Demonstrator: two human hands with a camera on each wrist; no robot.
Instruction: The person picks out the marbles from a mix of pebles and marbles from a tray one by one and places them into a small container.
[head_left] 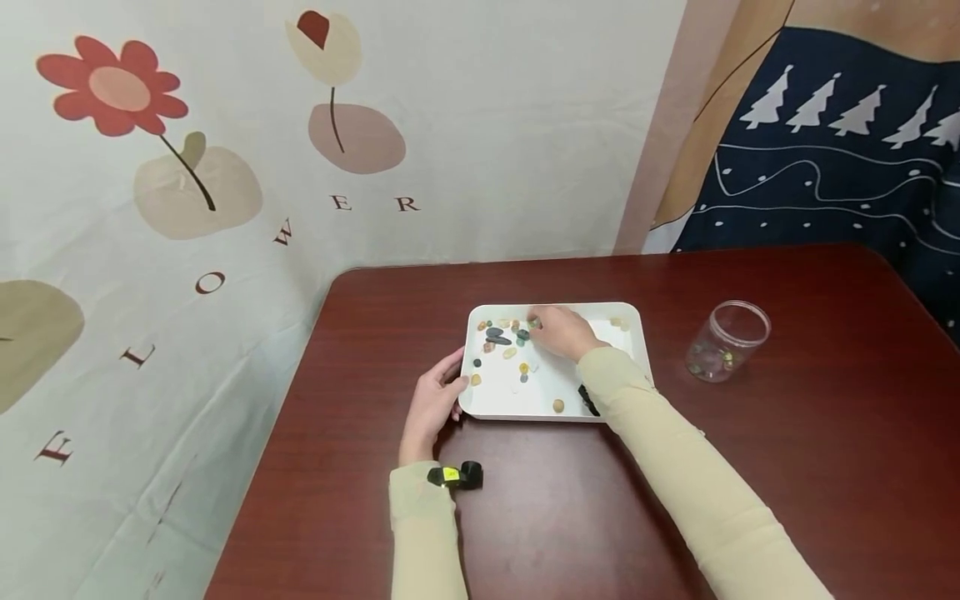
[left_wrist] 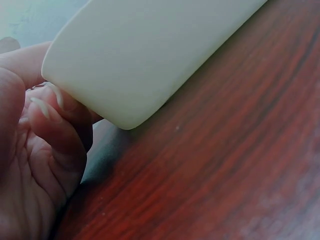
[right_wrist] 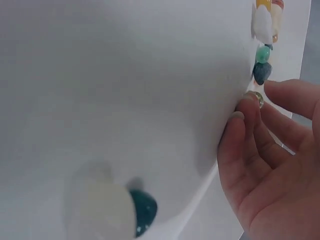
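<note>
A white tray on the table carries several small coloured stones. My left hand grips its near left corner, the thumb at the rim. The left wrist view has the fingers curled against the tray's outer side. Toward the tray's far side, my right hand reaches down among the stones. Its fingertips pinch a small yellowish-green glass marble, partly hidden by the fingers. Just past them lie a dark stone and a green one.
To the tray's right stands a clear jar, with a few greenish marbles at its bottom. One tan stone lies near the tray's front edge. The dark red table meets a flower-printed cloth behind.
</note>
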